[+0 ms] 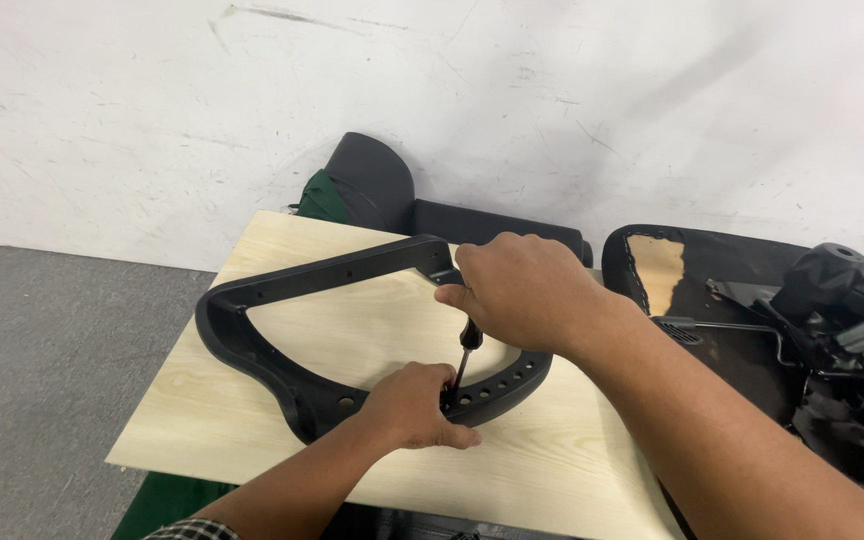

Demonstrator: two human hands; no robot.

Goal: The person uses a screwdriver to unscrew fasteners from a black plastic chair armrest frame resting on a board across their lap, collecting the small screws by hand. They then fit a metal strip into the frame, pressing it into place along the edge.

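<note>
A black plastic chair frame (282,290), shaped like a curved open loop with small holes along its near edge, lies flat on a light wooden board (572,450). My right hand (522,290) grips the black handle of a screwdriver (466,350), held nearly upright with its tip at a hole in the frame's near edge. My left hand (412,405) rests on that near edge, fingers pinched around the screwdriver's tip. Whether a screw sits under the tip is hidden by my fingers.
An upturned black chair seat (742,350) with a metal mechanism and knob (822,270) lies to the right of the board. Behind the board, black chair parts (377,180) and green fabric (320,198) lean against a scuffed white wall. Grey floor lies to the left.
</note>
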